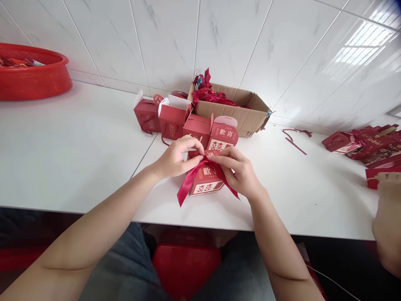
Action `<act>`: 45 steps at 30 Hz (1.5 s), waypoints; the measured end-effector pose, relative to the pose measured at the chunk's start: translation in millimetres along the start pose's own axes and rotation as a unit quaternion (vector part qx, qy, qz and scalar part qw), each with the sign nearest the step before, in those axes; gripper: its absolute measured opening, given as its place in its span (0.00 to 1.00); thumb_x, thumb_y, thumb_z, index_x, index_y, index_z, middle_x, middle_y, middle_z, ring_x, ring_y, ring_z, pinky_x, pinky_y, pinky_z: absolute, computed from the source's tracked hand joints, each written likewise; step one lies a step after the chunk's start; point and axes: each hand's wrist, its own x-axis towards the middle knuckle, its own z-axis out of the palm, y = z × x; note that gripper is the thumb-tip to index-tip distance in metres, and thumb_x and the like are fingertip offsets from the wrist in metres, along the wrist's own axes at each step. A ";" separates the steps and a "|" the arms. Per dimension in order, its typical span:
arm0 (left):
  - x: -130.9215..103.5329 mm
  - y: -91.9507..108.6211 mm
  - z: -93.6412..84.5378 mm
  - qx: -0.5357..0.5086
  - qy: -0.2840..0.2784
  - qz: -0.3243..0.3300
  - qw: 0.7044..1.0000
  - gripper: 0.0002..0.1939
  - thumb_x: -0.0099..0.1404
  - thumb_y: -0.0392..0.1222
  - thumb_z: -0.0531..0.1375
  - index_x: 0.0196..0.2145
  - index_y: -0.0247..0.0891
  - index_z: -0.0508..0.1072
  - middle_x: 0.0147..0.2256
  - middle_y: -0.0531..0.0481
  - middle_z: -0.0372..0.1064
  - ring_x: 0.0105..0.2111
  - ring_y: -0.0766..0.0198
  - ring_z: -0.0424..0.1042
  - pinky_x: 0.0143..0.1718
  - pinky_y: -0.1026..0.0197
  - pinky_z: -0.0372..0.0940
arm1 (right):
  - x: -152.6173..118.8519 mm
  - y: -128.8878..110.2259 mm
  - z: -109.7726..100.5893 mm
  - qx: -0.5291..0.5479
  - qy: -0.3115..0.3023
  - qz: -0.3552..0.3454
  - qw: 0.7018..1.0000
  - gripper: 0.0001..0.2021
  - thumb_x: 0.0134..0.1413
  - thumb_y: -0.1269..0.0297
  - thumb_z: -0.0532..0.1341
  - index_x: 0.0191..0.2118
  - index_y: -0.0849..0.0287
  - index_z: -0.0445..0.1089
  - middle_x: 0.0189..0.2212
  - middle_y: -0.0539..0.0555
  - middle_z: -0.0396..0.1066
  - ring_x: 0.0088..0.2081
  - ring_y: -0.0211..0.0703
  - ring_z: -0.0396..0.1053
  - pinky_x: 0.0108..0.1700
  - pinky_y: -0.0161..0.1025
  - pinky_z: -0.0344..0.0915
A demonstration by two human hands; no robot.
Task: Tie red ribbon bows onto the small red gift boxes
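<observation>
A red gift box [205, 177] with white and gold characters stands on the white table close to its front edge. Across its top lies a dark red ribbon [189, 184], tied or looped in the middle, with two tails hanging down the front. My left hand [180, 156] pinches the ribbon near the knot from the left, thumb and forefinger together. From the right, my right hand [236, 169] also pinches the ribbon beside the knot. The fingers partly hide the knot and the box's top.
Behind are several open red boxes [172, 121] and a cardboard box [233, 110] of ribbons. A red basket [34, 81] stands far left. Ribbon scraps [294, 140] and several finished-looking boxes [363, 144] lie right, near another person's arm [388, 217].
</observation>
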 end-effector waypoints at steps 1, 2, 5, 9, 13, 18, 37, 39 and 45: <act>0.0 0.4 -0.1 -0.001 0.002 -0.004 1.000 0.01 0.60 0.35 0.58 0.31 0.38 0.70 0.32 0.51 0.69 0.35 0.63 0.69 0.41 0.58 0.67 | 0.4 -1.0 -0.2 0.004 0.004 0.008 1.000 0.17 0.63 0.76 0.50 0.50 0.53 0.70 0.37 0.56 0.66 0.37 0.40 0.67 0.38 0.40 0.70; 0.1 0.7 -0.1 0.000 0.003 -0.008 1.000 0.01 0.60 0.36 0.58 0.31 0.38 0.70 0.32 0.51 0.69 0.35 0.63 0.69 0.40 0.58 0.67 | 0.8 -1.8 -0.5 0.006 0.007 0.015 1.000 0.16 0.63 0.75 0.51 0.50 0.54 0.69 0.37 0.56 0.67 0.38 0.40 0.68 0.39 0.40 0.70; 0.2 0.5 -0.1 0.003 0.005 -0.020 1.000 0.02 0.62 0.37 0.58 0.32 0.38 0.70 0.33 0.51 0.70 0.35 0.64 0.69 0.39 0.58 0.67 | 0.5 -1.6 -0.8 -0.002 0.009 0.014 1.000 0.15 0.62 0.76 0.51 0.47 0.56 0.70 0.36 0.56 0.66 0.37 0.40 0.67 0.38 0.40 0.69; 0.1 -0.5 -0.3 -0.005 0.012 -0.011 1.000 0.02 0.62 0.38 0.58 0.32 0.38 0.70 0.33 0.50 0.71 0.35 0.64 0.69 0.40 0.58 0.68 | -1.9 1.7 0.1 -0.014 0.000 0.008 1.000 0.17 0.62 0.77 0.50 0.48 0.54 0.71 0.36 0.55 0.63 0.37 0.40 0.66 0.37 0.40 0.69; 0.1 -0.5 -0.7 -0.015 0.016 -0.006 1.000 0.02 0.62 0.37 0.58 0.32 0.38 0.70 0.33 0.50 0.71 0.34 0.64 0.70 0.39 0.59 0.69 | -2.2 0.6 -0.3 -0.012 -0.012 0.021 1.000 0.18 0.63 0.75 0.48 0.51 0.53 0.69 0.36 0.55 0.62 0.37 0.41 0.65 0.38 0.41 0.69; 0.1 0.0 -0.8 -0.017 0.025 -0.017 0.999 0.02 0.62 0.37 0.58 0.33 0.37 0.70 0.34 0.49 0.71 0.34 0.65 0.70 0.39 0.60 0.69 | -1.0 -1.6 -1.5 -0.014 -0.004 0.025 1.000 0.17 0.64 0.73 0.48 0.50 0.53 0.68 0.36 0.56 0.64 0.37 0.41 0.66 0.38 0.41 0.69; -0.3 1.8 0.3 -0.015 0.039 -0.002 0.999 0.01 0.62 0.35 0.59 0.33 0.37 0.70 0.33 0.50 0.72 0.34 0.65 0.71 0.38 0.62 0.69 | -5.3 0.2 0.4 -0.030 -0.098 0.040 0.994 0.24 0.61 0.77 0.45 0.57 0.56 0.68 0.33 0.55 0.59 0.33 0.42 0.60 0.35 0.43 0.68; -0.8 1.5 0.8 -0.014 0.041 -0.004 0.999 0.01 0.62 0.36 0.59 0.34 0.37 0.70 0.33 0.50 0.72 0.34 0.65 0.71 0.38 0.61 0.69 | -4.7 -1.1 0.6 -0.037 -0.113 0.040 0.992 0.25 0.60 0.78 0.46 0.57 0.55 0.69 0.33 0.55 0.60 0.33 0.42 0.60 0.36 0.44 0.68; -1.4 -0.8 4.5 -0.012 0.068 -0.023 0.997 0.03 0.62 0.38 0.60 0.32 0.37 0.70 0.32 0.50 0.72 0.33 0.65 0.72 0.38 0.60 0.70 | -2.3 -4.0 -1.9 -0.018 -0.130 0.046 0.990 0.24 0.60 0.78 0.48 0.54 0.52 0.71 0.38 0.57 0.64 0.38 0.43 0.64 0.40 0.45 0.69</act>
